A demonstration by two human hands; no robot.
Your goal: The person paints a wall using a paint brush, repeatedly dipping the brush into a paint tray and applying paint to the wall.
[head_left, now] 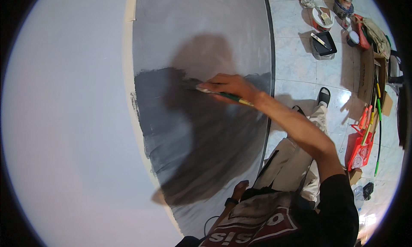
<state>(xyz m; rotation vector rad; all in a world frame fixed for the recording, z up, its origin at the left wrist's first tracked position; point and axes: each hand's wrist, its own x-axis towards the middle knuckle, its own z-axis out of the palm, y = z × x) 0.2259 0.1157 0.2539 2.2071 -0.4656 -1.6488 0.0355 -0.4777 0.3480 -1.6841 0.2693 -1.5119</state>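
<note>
My right hand (pixel 231 87) is closed around a paintbrush (pixel 235 97) with a green and yellow handle. The brush head is at the ragged upper edge of a dark grey paint patch (pixel 159 101), against a lighter grey wall section (pixel 159 28). A strip of masking tape (pixel 130 37) borders the grey on its left, with dark smears on it lower down. My left hand (pixel 241 188), below a dark wristband (pixel 231 201), hangs low beside my body near the wall; its fingers are too small and dark to make out. My shadow falls across the paint.
White wall (pixel 64 118) fills the left. On the tiled floor at right stand a black paint tray (pixel 324 43) with a tool across it, a white tub (pixel 322 19) with a brush, a cardboard box (pixel 367 73) and a red basket (pixel 360 150). Long poles (pixel 379 114) lie alongside.
</note>
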